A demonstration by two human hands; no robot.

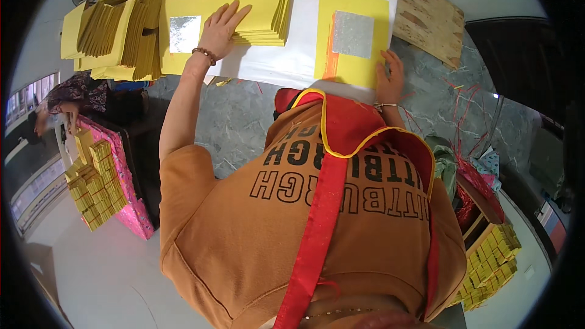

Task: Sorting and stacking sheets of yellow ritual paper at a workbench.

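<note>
Your left hand (222, 31) lies palm down, fingers extended and slightly spread, on the fanned yellow paper stack (265, 13), gripping nothing. Your right hand (390, 76), fingers loosely bent, is at the right edge of the silver-patched yellow sheet (348, 68) on the white table (283, 64); whether it pinches that edge, you can't tell.

Paper sheet (356, 72): yellow, with orange stripe (332, 64)
Square (353, 35): silver
Apron (350, 123): red, yellow edge
Floor (234, 119): grey, white veins

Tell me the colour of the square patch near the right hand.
The square patch is silver; the head view shows it best.
</note>
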